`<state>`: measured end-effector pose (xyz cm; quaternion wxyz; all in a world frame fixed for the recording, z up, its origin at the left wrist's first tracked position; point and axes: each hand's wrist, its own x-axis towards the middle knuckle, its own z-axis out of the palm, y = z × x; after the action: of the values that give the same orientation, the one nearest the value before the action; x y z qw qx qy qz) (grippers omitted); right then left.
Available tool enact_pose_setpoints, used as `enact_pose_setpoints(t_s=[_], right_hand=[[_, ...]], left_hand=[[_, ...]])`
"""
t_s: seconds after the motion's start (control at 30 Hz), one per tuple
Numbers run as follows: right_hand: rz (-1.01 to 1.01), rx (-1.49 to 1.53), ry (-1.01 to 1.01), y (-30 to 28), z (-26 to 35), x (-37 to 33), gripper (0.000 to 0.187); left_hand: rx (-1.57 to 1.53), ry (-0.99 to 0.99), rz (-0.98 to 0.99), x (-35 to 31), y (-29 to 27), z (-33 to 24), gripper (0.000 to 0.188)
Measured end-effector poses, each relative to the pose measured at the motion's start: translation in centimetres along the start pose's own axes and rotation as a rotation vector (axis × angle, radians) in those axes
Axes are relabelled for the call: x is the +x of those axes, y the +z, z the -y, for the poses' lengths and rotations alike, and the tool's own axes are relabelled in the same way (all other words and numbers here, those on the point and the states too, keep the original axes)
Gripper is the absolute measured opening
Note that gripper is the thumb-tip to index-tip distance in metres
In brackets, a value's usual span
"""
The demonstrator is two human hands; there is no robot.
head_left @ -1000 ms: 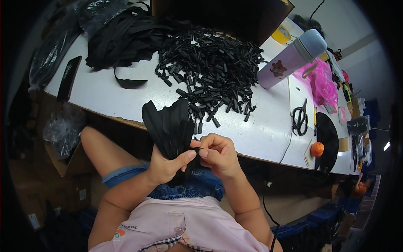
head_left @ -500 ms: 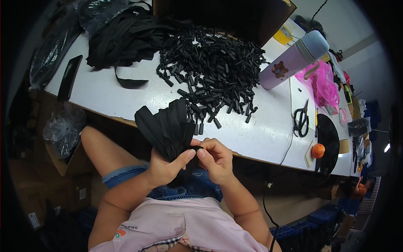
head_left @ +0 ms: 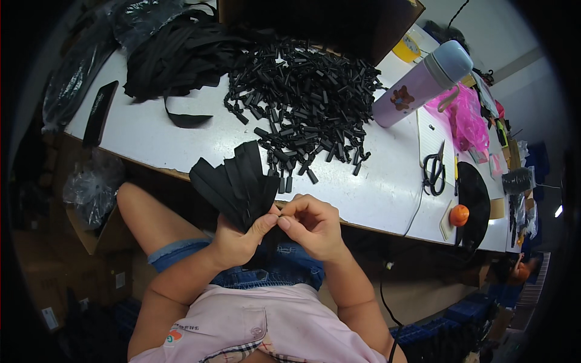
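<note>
A fanned bundle of black fabric straps [head_left: 237, 184] is gripped in my left hand [head_left: 239, 245], just off the table's near edge. My right hand [head_left: 316, 230] is closed in a pinch, its thumb and forefinger meeting the left thumb tip. Whatever lies between those fingertips is too small and covered to make out. Beyond the bundle, a heap of small black plastic pieces with cords [head_left: 302, 100] spreads over the white table [head_left: 375, 187]. A larger pile of black straps [head_left: 175, 57] lies at the far left, one strap end curling out toward me.
A lilac bottle [head_left: 417, 88] stands right of the heap, near a pink plastic bag [head_left: 466, 124]. Black scissors [head_left: 434, 172] and an orange round object [head_left: 459, 215] lie at the right. A dark flat bar [head_left: 100, 113] sits at the left edge, and an open box [head_left: 393, 30] behind.
The strap bundle and my left hand have shifted slightly left. The black piece seen between my fingertips earlier no longer shows there; my right fingers have bent and risen a little.
</note>
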<state>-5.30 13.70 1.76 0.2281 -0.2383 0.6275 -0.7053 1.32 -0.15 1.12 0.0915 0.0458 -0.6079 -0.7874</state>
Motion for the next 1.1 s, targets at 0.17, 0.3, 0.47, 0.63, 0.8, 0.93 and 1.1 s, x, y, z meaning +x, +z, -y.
enact_pose_setpoints(t_s=[0.17,0.3,0.47,0.63,0.8,0.93,1.1], right_hand=[[0.268,-0.495,-0.143,-0.3,-0.5,-0.1,0.018],[-0.101,-0.616,-0.472,1.5,1.7,0.6,0.017],[0.054,-0.613,-0.388,0.6,1.3,1.2,0.018],[0.031,-0.014,-0.013,-0.3,-0.5,0.1,0.008],[-0.056,0.083,0.010,0.9,-0.4,-0.2,0.008],[-0.067,0.324,0.101,0.8,-1.0,-0.3,0.005],[-0.027,0.061,0.125,-0.2,0.3,1.3,0.005]], left_hand=[[-0.041,-0.067,-0.106,0.6,-0.4,-0.1,0.014],[0.001,-0.216,-0.019,0.8,-0.7,-0.1,0.013],[0.074,-0.137,0.126,0.7,-1.0,0.9,0.018],[-0.019,-0.192,0.107,0.6,-0.6,-0.9,0.018],[-0.227,-0.129,0.011,0.1,-0.2,0.0,0.014],[0.287,0.286,0.040,0.7,0.0,0.5,0.014],[-0.159,-0.044,0.031,-0.2,0.2,0.3,0.015]])
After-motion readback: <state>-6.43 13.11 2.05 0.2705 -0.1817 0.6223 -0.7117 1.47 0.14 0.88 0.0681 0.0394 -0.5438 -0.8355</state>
